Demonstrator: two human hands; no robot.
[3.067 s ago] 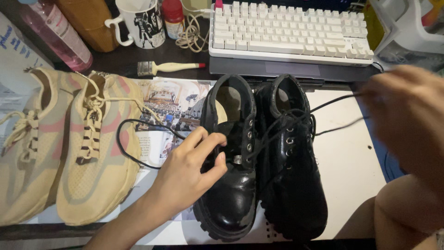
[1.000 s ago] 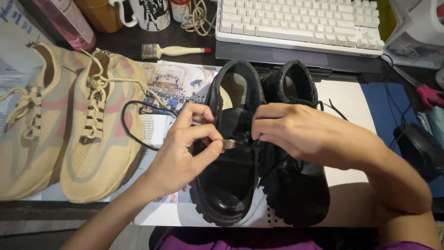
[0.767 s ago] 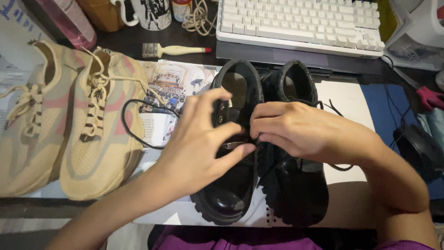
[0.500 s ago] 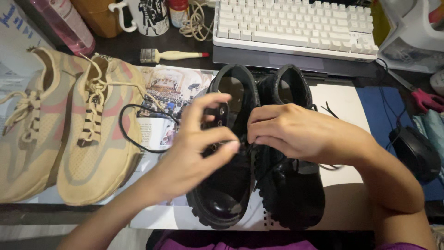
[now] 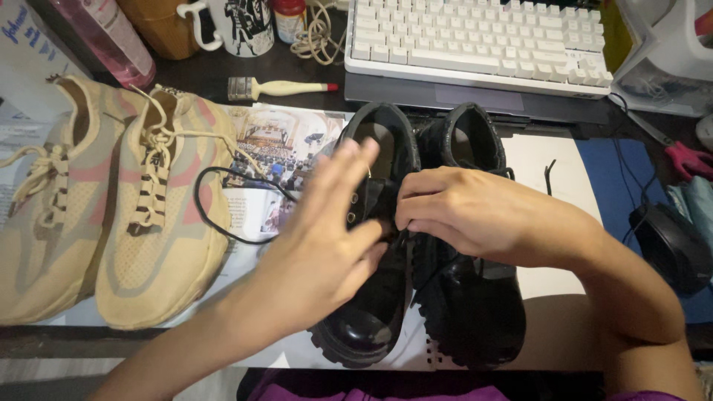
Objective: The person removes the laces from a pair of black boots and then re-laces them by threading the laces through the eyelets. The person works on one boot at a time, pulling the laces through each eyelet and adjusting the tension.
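A: Where do we find the pair of chunky black leather lace-up boots (image 5: 416,245) from our hands?

B: Directly under them. The boots stand side by side on the white paper-covered worktop (image 5: 549,160), toes toward us at six o'clock, openings away at twelve. So their long axis runs straight from six to twelve, in line with our forearms.

A: And which boot are we on?

B: The left-hand boot (image 5: 371,297). Our left hand (image 5: 323,252) comes in from seven o'clock and lies over its eyelet rows, fingers spread and slightly blurred, thumb side near the tongue. It looks open; we cannot tell whether it pinches anything underneath.

A: The right hand?

B: Our right hand (image 5: 475,215) reaches across from four o'clock, passing over the right-hand boot (image 5: 475,312), with its fingertips curled together at the middle of the left boot's lacing. It appears to be pinching the thin black shoelace (image 5: 223,200) there, though the grip itself is hidden.

A: Where does that lace go?

B: It loops out at nine o'clock from the boot, across a printed magazine page (image 5: 271,148), toward the pair of beige mesh sneakers (image 5: 111,215).

A: Which hand is nearer the eyelets?

B: Both meet there; the right hand's fingertips sit closest to them. Beyond, at twelve o'clock, lies the white keyboard (image 5: 475,37).
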